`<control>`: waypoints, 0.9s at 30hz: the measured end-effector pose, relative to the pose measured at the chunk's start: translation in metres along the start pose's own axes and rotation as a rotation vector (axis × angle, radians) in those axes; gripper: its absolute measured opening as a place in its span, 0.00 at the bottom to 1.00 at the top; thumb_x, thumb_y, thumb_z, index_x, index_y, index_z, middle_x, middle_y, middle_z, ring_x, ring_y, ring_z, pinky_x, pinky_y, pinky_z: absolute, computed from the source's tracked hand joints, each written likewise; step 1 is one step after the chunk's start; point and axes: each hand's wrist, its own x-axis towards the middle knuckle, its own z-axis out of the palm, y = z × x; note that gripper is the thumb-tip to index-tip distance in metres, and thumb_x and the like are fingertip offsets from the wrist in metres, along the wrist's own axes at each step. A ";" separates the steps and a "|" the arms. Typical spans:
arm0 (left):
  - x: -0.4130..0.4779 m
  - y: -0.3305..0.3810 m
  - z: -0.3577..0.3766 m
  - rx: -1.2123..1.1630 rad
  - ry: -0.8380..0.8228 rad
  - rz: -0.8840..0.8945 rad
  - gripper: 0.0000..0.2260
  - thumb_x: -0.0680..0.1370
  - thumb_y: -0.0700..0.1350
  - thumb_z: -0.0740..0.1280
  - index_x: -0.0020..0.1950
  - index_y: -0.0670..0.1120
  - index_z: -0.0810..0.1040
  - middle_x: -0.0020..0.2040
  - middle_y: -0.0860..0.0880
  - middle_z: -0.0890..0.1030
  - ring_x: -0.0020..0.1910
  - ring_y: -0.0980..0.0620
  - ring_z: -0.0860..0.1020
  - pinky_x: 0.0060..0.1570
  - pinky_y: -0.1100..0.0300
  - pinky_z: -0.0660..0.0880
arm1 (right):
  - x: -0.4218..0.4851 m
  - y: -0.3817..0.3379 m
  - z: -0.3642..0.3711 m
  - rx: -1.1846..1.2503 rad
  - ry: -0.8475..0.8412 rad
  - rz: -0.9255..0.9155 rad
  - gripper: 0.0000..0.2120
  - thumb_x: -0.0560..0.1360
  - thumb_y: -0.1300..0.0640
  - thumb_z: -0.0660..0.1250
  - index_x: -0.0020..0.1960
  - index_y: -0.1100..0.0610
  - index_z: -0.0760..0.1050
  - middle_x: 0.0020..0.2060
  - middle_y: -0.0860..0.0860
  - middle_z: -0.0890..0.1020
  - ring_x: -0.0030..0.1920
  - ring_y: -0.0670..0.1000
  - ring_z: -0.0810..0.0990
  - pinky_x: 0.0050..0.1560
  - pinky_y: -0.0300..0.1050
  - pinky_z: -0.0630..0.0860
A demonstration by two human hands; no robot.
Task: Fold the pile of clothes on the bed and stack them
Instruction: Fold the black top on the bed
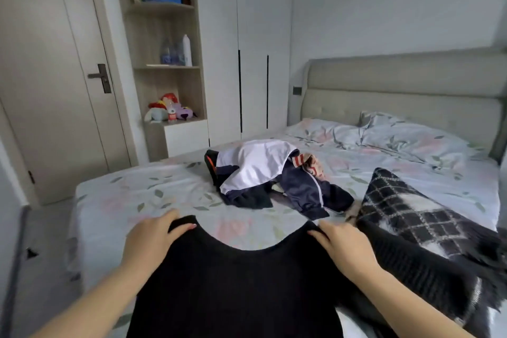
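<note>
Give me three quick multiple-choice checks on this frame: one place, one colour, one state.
1. Where is the unfolded pile? A on the bed, beyond the hands; B on the floor; C on a shelf.
2. What colour is the held garment? A white; B black; C red.
3. Who holds it? A neither hand; B the left hand alone; C both hands.
Answers: 1 A, it lies mid-bed; 2 B, plain black cloth; 3 C, left hand and right hand each grip a top corner.
</note>
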 end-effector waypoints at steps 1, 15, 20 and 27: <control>-0.004 -0.009 0.026 0.081 -0.058 0.006 0.20 0.74 0.64 0.68 0.39 0.48 0.71 0.26 0.52 0.73 0.27 0.51 0.74 0.29 0.55 0.73 | 0.004 -0.002 0.030 -0.022 -0.055 0.008 0.18 0.81 0.38 0.54 0.44 0.52 0.66 0.39 0.50 0.80 0.44 0.53 0.81 0.34 0.48 0.68; 0.059 -0.082 0.259 0.397 -0.016 0.375 0.24 0.73 0.62 0.56 0.33 0.44 0.79 0.24 0.48 0.72 0.17 0.49 0.71 0.17 0.65 0.65 | 0.110 0.023 0.253 -0.265 -0.102 -0.136 0.14 0.74 0.48 0.73 0.43 0.59 0.77 0.25 0.56 0.77 0.23 0.61 0.78 0.24 0.44 0.61; 0.104 -0.089 0.295 0.525 0.148 0.443 0.24 0.65 0.65 0.72 0.29 0.45 0.72 0.22 0.49 0.69 0.15 0.50 0.68 0.21 0.67 0.61 | 0.155 0.045 0.289 -0.304 -0.048 -0.207 0.16 0.79 0.45 0.64 0.49 0.59 0.75 0.32 0.57 0.81 0.32 0.63 0.81 0.29 0.47 0.64; 0.113 -0.088 0.322 0.526 -0.094 0.226 0.25 0.73 0.66 0.66 0.41 0.43 0.75 0.31 0.47 0.77 0.28 0.45 0.78 0.27 0.59 0.67 | 0.164 0.057 0.317 -0.313 -0.126 -0.090 0.18 0.82 0.40 0.53 0.55 0.55 0.70 0.41 0.55 0.83 0.42 0.62 0.82 0.34 0.47 0.66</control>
